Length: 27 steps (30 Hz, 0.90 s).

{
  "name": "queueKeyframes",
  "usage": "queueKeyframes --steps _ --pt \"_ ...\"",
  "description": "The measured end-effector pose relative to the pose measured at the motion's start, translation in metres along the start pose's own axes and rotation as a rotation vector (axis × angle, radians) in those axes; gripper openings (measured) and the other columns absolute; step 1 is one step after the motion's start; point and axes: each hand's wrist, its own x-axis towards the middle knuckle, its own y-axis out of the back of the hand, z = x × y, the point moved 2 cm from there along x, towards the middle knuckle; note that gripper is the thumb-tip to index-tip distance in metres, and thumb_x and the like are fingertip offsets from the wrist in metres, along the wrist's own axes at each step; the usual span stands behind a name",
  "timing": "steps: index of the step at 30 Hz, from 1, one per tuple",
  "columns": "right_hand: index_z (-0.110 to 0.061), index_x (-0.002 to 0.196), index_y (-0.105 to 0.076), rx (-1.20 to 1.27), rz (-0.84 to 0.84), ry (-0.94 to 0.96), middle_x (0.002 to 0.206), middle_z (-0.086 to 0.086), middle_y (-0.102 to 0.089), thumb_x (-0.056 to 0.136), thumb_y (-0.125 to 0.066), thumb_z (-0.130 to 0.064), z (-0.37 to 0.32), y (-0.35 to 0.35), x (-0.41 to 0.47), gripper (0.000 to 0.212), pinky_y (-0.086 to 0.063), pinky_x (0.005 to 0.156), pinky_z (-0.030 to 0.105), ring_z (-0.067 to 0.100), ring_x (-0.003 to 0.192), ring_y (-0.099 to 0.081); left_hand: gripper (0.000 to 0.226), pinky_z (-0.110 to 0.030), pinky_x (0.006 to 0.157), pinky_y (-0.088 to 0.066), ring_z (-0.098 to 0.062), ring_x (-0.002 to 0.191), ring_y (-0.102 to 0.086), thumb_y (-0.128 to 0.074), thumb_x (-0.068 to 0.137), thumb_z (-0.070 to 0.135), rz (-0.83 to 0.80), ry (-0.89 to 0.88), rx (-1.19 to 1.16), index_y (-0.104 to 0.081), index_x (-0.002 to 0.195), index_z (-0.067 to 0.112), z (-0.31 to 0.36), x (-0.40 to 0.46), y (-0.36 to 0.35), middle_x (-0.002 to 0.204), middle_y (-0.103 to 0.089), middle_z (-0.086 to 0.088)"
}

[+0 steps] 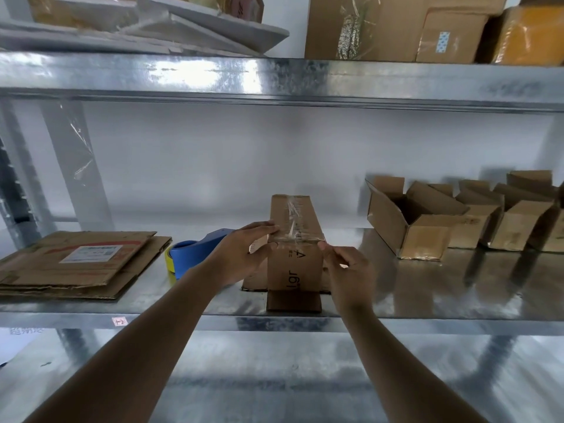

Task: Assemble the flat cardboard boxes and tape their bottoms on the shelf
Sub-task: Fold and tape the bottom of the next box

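A small brown cardboard box (294, 264) stands bottom-up on the metal shelf (427, 288), its open flaps spread underneath. Clear tape (293, 222) runs along the closed top seam and down the near face. My left hand (244, 248) holds the box's upper left edge, fingers lying on top beside the tape. My right hand (348, 267) holds the right side, thumb near the upper front corner. A blue tape dispenser (195, 254) with a yellow roll lies just left of the box, behind my left hand.
A stack of flat cardboard boxes (76, 264) lies at the left of the shelf. Several assembled open boxes (427, 221) stand in a row at the right. The upper shelf (274, 77) carries larger boxes and white boards.
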Motion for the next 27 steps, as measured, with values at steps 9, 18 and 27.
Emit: queueKeyframes --steps 9,18,27 --pt "-0.013 0.111 -0.076 -0.348 -0.031 0.03 0.105 0.003 -0.075 0.106 -0.059 -0.03 -0.027 0.0 -0.002 0.024 -0.055 0.077 0.024 0.018 0.091 -0.071 0.033 -0.023 0.111 -0.041 0.005 0.132 -0.049 -0.049 0.108 0.035 0.008 -0.029 0.013 -0.066 0.137 0.032 0.005 0.003 0.004 0.145 -0.058 0.014" --pt "-0.02 0.154 -0.048 -0.486 -0.139 -0.135 0.113 0.001 -0.078 0.111 -0.036 -0.04 -0.048 -0.016 -0.007 0.049 -0.062 0.084 0.037 0.02 0.094 -0.076 0.025 -0.028 0.109 -0.047 -0.005 0.122 -0.06 -0.061 0.104 0.02 0.075 -0.002 -0.047 -0.077 0.121 0.024 0.004 0.012 0.003 0.129 -0.068 0.01" --pt "-0.029 0.163 -0.028 -0.646 -0.457 0.275 0.173 0.0 -0.017 0.108 -0.009 -0.055 -0.053 -0.033 0.007 0.064 -0.007 0.13 0.041 0.024 0.16 -0.009 0.029 -0.024 0.114 -0.04 -0.008 0.129 -0.056 -0.056 0.106 0.016 0.019 0.01 -0.05 -0.073 0.13 0.019 0.009 0.011 0.011 0.135 -0.063 0.011"
